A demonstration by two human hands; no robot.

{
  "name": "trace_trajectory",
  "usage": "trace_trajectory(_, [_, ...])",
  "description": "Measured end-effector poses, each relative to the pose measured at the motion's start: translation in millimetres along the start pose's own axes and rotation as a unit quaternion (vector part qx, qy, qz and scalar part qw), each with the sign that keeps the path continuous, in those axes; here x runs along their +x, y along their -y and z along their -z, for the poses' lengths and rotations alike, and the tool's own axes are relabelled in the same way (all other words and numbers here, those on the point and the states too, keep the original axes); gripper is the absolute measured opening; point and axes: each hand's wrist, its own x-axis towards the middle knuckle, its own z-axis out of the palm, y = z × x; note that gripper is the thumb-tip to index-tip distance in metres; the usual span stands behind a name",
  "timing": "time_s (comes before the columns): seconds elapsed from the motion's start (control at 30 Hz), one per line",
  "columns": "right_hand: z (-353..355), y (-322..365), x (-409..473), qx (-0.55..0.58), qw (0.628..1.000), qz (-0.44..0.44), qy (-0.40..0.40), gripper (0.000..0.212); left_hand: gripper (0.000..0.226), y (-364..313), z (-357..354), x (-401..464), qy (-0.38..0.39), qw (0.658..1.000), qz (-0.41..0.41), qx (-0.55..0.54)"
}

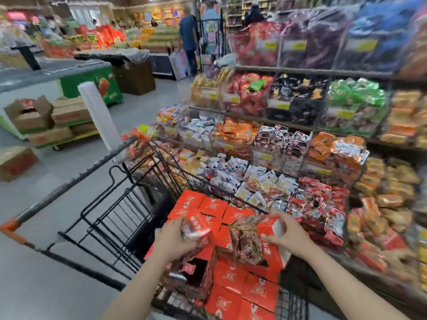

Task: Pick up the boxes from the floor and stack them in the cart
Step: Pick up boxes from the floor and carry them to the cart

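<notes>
Both hands, the left hand (176,236) and right hand (288,234), are each gripping a box (251,241) over the cart (111,218), lowering them onto the stack (231,280) at its right edge.

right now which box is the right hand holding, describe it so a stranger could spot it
Start at the black wire shopping cart beside the snack shelves; its basket is packed with flat red boxes. Just above that stack, the right hand grips one red box. Unlike the closed ones lying flat below, it is raised, tilted, and shows wrapped snack packs through its front.
</notes>
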Motion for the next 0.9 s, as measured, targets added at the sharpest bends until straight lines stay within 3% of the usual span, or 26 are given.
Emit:
trace_trajectory(0.13, [-15.6, 14.3, -9.2, 0.059, 0.996, -0.027, -0.067, 0.059, 0.099, 35.4, -17.8, 36.7, 0.070, 0.995, -0.064, 0.006])
trace_trajectory(0.3, [-33.1, 25.6, -27.6, 0.120, 0.982, -0.049, -0.138, 0.060, 0.116, 15.0, -18.5, 62.3, 0.116, 0.975, -0.191, -0.018])
trace_trajectory(0.4, [-41.7, 33.8, -49.3, 0.179, 0.970, -0.062, -0.155, 0.060, 0.132, -22.2, -13.6, 60.3, 0.213, 0.943, -0.223, -0.123])
trace_trajectory(0.53, [-51.6, 40.6, -80.4, 0.248, 0.944, -0.063, -0.210, 0.053, 0.115, -61.6, -12.3, 58.0, 0.370, 0.890, -0.208, -0.164])
trace_trajectory(0.6, [-54.3, 39.5, -94.6, 0.260, 0.937, -0.075, -0.223, 0.050, 0.120, -72.5, -16.6, 59.5, 0.421, 0.865, -0.202, -0.186])
trace_trajectory(0.67, [-55.2, 33.5, -105.5, 0.255, 0.938, -0.106, -0.211, 0.050, 0.126, -77.9, -24.6, 60.5, 0.436, 0.855, -0.203, -0.194])
trace_trajectory(0.77, [-50.9, 22.6, -117.1, 0.159, 0.959, -0.147, -0.184, 0.058, 0.102, -87.0, -32.8, 52.7, 0.398, 0.863, -0.243, -0.194])
trace_trajectory(0.9, [-45.3, 17.4, -116.3, 0.041, 0.979, -0.137, -0.146, 0.100, 0.095, -108.0, -37.6, 40.5, 0.304, 0.868, -0.364, -0.148])
